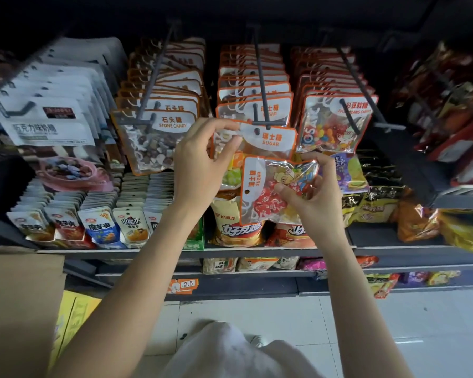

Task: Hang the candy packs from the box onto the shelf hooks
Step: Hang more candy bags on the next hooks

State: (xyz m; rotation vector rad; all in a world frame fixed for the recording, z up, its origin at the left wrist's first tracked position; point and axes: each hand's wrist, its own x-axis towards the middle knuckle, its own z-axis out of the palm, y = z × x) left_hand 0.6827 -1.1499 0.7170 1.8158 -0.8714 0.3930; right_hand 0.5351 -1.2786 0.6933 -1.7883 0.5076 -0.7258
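My left hand (pixel 202 159) pinches the top left edge of an orange-edged sugar candy pack (pixel 271 139), whose hang hole sits just under the tip of the middle shelf hook (pixel 260 77). My right hand (pixel 313 186) grips a second sugar candy pack (pixel 260 197) turned sideways, lower and in front of the first. Several more sugar packs hang in a row behind on the same hook. A cardboard box (pixel 19 304) stands at the lower left; what it holds is hidden.
Stone candy packs (pixel 159 137) hang on the hook to the left, colour bean candy packs (pixel 333 124) on the hook to the right. White milk-candy bags (pixel 47 126) hang far left. Snack bags fill the shelf (pixel 257 251) below. White floor tiles lie underneath.
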